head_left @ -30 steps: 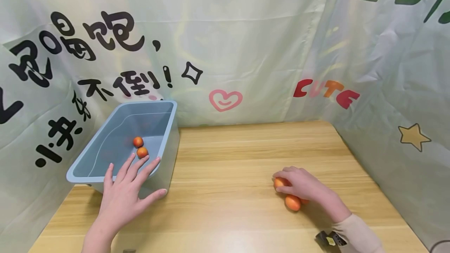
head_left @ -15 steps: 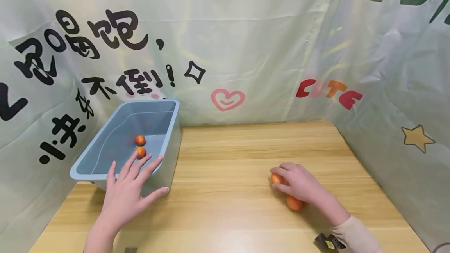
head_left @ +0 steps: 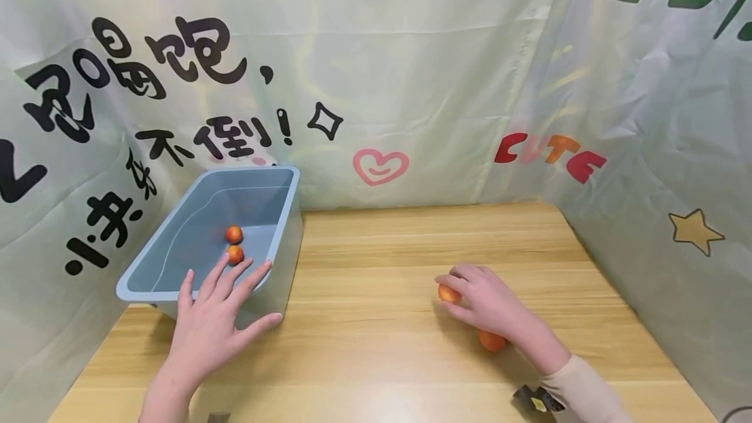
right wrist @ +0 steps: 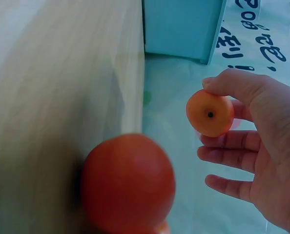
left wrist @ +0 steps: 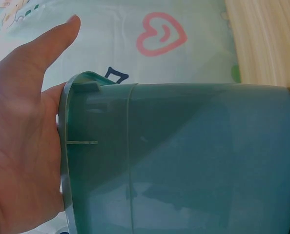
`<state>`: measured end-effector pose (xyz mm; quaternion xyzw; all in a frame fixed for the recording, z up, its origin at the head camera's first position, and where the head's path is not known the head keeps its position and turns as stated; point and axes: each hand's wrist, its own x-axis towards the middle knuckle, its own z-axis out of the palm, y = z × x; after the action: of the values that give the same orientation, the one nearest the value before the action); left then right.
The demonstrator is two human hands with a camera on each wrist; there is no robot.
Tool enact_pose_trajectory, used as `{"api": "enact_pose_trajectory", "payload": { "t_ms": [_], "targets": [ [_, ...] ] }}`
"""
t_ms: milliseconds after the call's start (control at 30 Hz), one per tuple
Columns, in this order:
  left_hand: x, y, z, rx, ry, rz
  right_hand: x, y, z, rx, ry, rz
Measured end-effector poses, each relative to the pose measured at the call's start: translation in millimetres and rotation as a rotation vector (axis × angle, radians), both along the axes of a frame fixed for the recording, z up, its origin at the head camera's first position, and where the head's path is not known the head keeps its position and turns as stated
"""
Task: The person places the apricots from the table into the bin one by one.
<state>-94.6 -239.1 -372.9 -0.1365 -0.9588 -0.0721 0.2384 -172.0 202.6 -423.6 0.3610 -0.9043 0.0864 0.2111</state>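
My right hand (head_left: 484, 299) pinches a small orange (head_left: 449, 293) between thumb and fingers, just above the table. In the right wrist view this orange (right wrist: 210, 114) shows a dark dot at its end, and the other fingers are spread. A second, redder orange (head_left: 492, 341) lies on the table under the right wrist; a sliver of another fruit shows behind it in the right wrist view. My left hand (head_left: 208, 325) lies with spread fingers over the near rim of a blue plastic tub (head_left: 288, 240). Inside are two oranges (head_left: 234, 235), one partly behind a fingertip.
The wooden table (head_left: 376, 344) meets a printed cloth backdrop (head_left: 411, 83) at the back and sides. The tub stands at the left, near the cloth. A small dark object (head_left: 219, 418) shows at the bottom edge of the head view.
My right hand has taken hold of one orange and moved it left and slightly away from the other fruit on the table. The left hand stays at the tub's rim.
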Motion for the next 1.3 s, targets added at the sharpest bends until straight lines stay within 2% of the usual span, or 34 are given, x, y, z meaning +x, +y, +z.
{"api": "enact_pose_trajectory", "payload": {
  "t_ms": [200, 667, 1300],
  "targets": [
    [0.9, 0.3, -1.8, 0.006, 0.0, 0.001, -0.7, -11.0, 8.1, 0.002, 0.011, 0.002],
    [1.0, 0.9, -3.3, 0.005, 0.002, 0.0, -5.1, -40.7, 27.6, -0.02, 0.026, 0.063],
    [-1.1, 0.2, -0.9, 0.003, 0.011, -0.004, -20.3, -85.1, 48.4, -0.118, 0.087, 0.136]
  ]
}}
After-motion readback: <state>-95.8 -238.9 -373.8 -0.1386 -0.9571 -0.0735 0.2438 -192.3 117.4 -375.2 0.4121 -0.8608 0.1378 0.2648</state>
